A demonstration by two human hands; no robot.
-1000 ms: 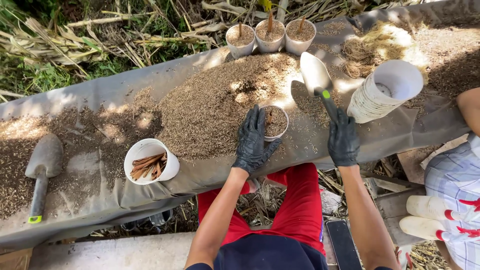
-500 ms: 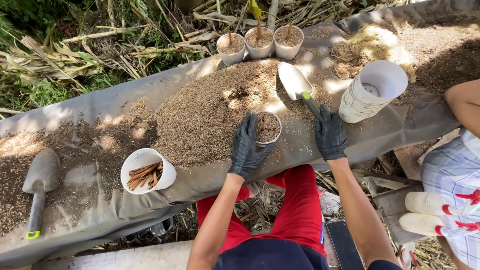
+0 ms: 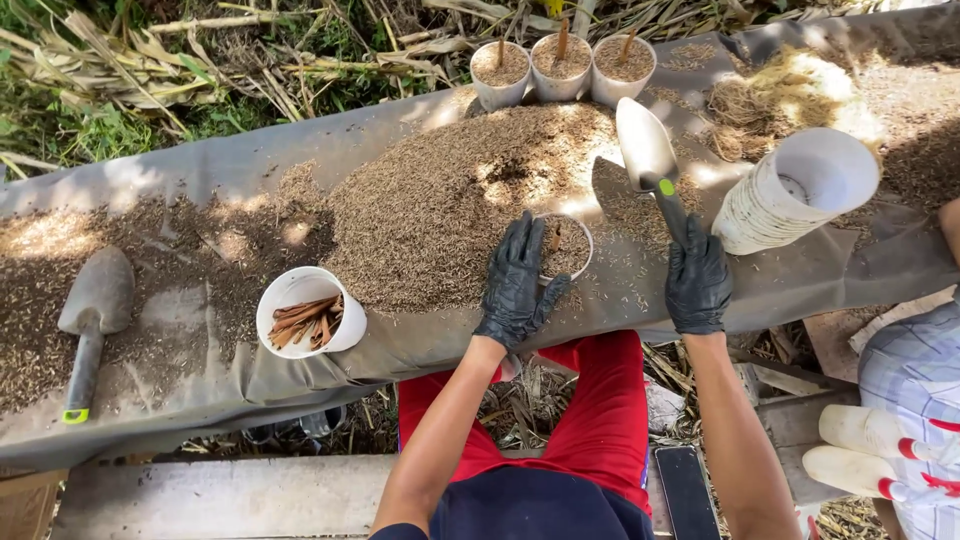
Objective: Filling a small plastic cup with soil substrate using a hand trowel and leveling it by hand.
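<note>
Near the desk's front edge, a small pot is gripped by the left hand; a trowel is clasped by the right hand, beside stacked white cups.

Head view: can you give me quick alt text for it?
A person's gloved left hand steadies a small white pot of husk mix while the right hand holds a trowel over the husk pile on a grey sheet.
</note>
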